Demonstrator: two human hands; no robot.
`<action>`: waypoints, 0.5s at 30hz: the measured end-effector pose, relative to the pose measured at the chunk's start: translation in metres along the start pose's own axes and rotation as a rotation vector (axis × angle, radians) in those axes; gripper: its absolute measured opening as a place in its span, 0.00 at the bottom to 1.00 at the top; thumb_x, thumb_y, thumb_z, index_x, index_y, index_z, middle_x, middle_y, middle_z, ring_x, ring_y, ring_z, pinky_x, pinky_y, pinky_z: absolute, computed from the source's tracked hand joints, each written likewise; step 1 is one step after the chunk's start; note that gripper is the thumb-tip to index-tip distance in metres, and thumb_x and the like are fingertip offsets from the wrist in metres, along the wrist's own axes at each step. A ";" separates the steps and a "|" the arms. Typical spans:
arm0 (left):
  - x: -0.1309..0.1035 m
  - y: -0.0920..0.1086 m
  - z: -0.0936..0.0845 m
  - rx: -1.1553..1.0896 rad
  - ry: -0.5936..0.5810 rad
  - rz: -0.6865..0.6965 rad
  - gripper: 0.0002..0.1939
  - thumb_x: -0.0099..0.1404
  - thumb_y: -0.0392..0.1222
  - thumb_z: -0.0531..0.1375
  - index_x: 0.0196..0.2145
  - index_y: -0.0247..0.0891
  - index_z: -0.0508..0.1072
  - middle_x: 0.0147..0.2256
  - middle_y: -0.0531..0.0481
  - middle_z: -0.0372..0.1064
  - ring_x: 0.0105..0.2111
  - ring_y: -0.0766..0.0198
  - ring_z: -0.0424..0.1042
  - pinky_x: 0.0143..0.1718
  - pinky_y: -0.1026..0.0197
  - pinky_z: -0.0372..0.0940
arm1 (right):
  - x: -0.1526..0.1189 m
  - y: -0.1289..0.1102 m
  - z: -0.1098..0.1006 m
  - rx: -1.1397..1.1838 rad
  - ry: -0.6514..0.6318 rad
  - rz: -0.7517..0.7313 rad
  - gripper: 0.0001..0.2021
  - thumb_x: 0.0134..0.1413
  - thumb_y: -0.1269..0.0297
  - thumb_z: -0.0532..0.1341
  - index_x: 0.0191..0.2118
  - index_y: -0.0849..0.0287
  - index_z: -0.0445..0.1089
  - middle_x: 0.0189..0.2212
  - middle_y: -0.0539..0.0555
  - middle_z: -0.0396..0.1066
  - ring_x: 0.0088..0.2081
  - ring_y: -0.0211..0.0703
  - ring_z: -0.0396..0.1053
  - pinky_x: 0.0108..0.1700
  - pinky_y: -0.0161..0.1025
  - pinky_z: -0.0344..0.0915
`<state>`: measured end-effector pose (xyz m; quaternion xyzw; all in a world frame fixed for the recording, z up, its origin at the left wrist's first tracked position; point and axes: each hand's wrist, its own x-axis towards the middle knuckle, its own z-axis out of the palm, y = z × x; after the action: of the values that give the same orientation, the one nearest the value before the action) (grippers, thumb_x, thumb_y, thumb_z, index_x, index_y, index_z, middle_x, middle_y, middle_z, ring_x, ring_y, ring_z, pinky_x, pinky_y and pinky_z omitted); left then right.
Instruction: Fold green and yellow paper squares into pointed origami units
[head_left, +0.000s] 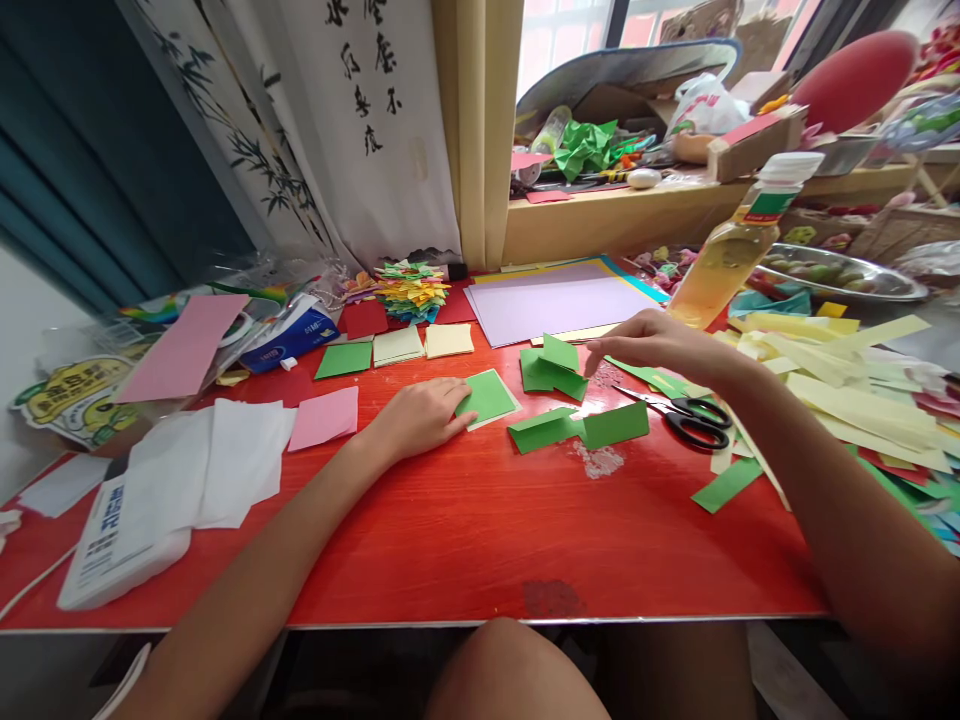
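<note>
My left hand [429, 417] rests on the table with its fingers and thumb closed on the left side of a green paper square [489, 396], which lies over a slightly larger pale sheet. Over the middle right, my right hand [646, 342] reaches down with fingers extended and apart, holding nothing visible. Its fingertips are beside several folded green paper pieces [541, 372]; contact is hard to tell. Closer to me lie more creased green pieces [616, 425]. Scissors with black handles [694, 422] sit under my right forearm, blades pointing left.
Green, cream and pink paper squares [324, 418] lie at left, by a white packet with tissues [135, 530]. Large lilac sheets [555, 305] are behind. At right stand a bottle of yellowish liquid [724, 255] and a heap of pale paper strips [855, 390].
</note>
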<state>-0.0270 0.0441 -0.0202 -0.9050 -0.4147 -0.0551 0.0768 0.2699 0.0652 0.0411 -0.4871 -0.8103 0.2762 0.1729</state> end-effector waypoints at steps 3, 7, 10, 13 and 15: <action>0.000 0.000 0.000 0.004 0.004 -0.005 0.19 0.65 0.48 0.45 0.47 0.36 0.64 0.47 0.43 0.66 0.48 0.57 0.65 0.46 0.58 0.60 | -0.003 0.001 -0.010 -0.009 -0.180 0.055 0.23 0.50 0.45 0.51 0.26 0.57 0.75 0.13 0.46 0.44 0.16 0.30 0.45 0.21 0.36 0.44; 0.000 0.000 0.000 0.007 0.011 -0.006 0.18 0.65 0.48 0.45 0.46 0.36 0.63 0.46 0.44 0.66 0.48 0.58 0.64 0.47 0.58 0.59 | -0.002 0.004 -0.007 -0.088 -0.324 0.098 0.24 0.49 0.44 0.51 0.25 0.58 0.75 0.14 0.47 0.48 0.17 0.31 0.48 0.20 0.35 0.45; 0.000 0.000 0.001 0.007 0.014 -0.003 0.18 0.65 0.48 0.45 0.46 0.36 0.64 0.46 0.43 0.66 0.48 0.58 0.64 0.47 0.58 0.60 | 0.000 0.003 -0.002 -0.091 -0.275 0.057 0.24 0.50 0.44 0.50 0.29 0.57 0.75 0.14 0.47 0.47 0.16 0.31 0.46 0.19 0.34 0.43; 0.000 0.000 0.001 0.005 0.015 -0.001 0.18 0.65 0.48 0.45 0.46 0.36 0.64 0.47 0.43 0.66 0.48 0.58 0.64 0.47 0.58 0.60 | 0.003 0.000 0.006 -0.035 -0.124 -0.029 0.22 0.52 0.46 0.49 0.34 0.57 0.74 0.15 0.47 0.51 0.17 0.31 0.46 0.20 0.34 0.43; 0.000 0.000 0.002 0.004 0.014 -0.001 0.19 0.65 0.48 0.45 0.46 0.35 0.64 0.47 0.43 0.66 0.48 0.57 0.64 0.47 0.58 0.60 | 0.006 -0.002 0.016 -0.024 -0.084 -0.076 0.22 0.52 0.47 0.50 0.33 0.58 0.73 0.17 0.49 0.56 0.18 0.32 0.49 0.21 0.35 0.45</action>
<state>-0.0271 0.0449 -0.0219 -0.9043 -0.4146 -0.0606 0.0813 0.2569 0.0658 0.0300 -0.4462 -0.8379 0.2799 0.1431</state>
